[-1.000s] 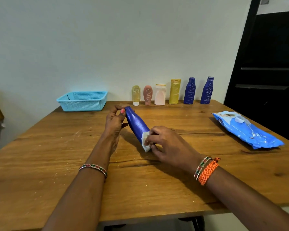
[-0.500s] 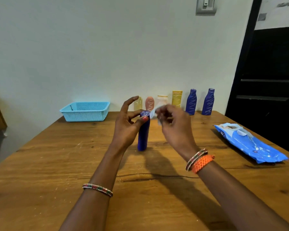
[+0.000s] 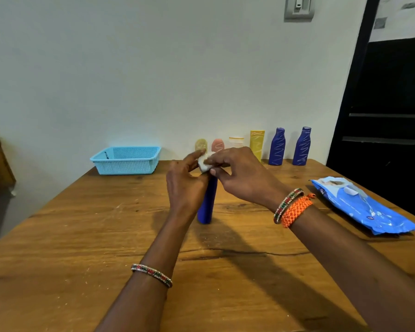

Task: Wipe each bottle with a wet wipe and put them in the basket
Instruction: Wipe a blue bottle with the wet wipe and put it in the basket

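While the blue bottle (image 3: 207, 202) stands upright at the frame's centre on the tabletop (image 3: 82, 236), the left hand (image 3: 186, 188) grips its neck and the right hand (image 3: 240, 178) pinches the wet wipe (image 3: 204, 162) over its top; better to steady the base while rubbing the cap all round.

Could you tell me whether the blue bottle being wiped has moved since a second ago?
Yes. The blue bottle lay tilted on the table then; now it stands upright, base on the wood, in front of the bottle row.
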